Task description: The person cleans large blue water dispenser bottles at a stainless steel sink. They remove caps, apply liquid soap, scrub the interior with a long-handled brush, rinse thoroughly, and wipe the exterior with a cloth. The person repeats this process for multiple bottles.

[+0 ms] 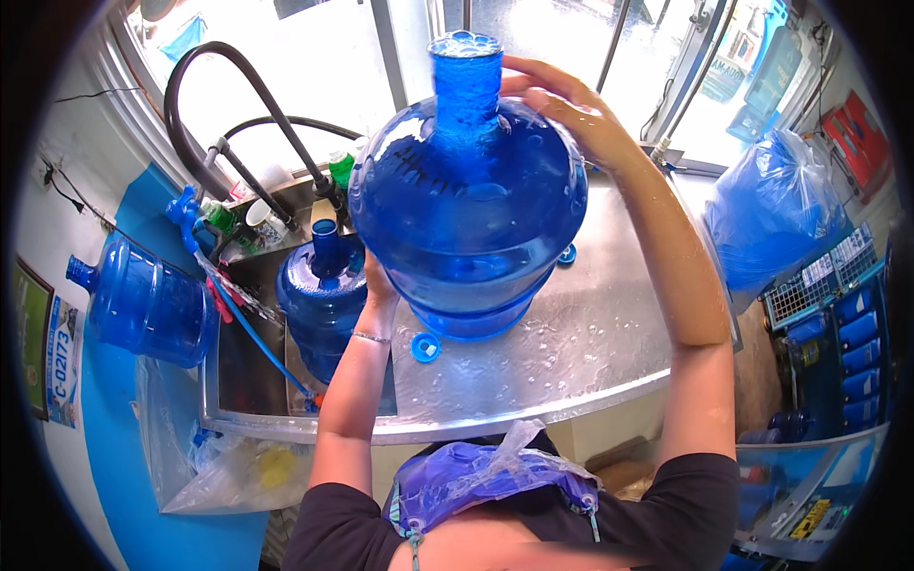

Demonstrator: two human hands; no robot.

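Note:
A large blue water jug (466, 209) stands upright over the steel counter, full of water up to its mouth, where bubbles show. My right hand (568, 107) curls its fingers around the jug's neck and shoulder from the right. Against the jug's lower left side rests my left hand (379, 282), its fingers mostly hidden by the jug. Two small blue caps lie on the wet counter: one cap (426, 347) in front of the jug, another cap (566, 255) to its right. A second blue jug (324, 314) is in the sink, just left of my left hand.
A black hose (181, 105) arches over the steel sink (228, 381), where a thin blue hose (262, 338) hangs. Farther left, another jug (148, 305) lies on its side. Beyond the counter (609, 324) at right are a bulging plastic bag (776, 205) and a blue crate (824, 276).

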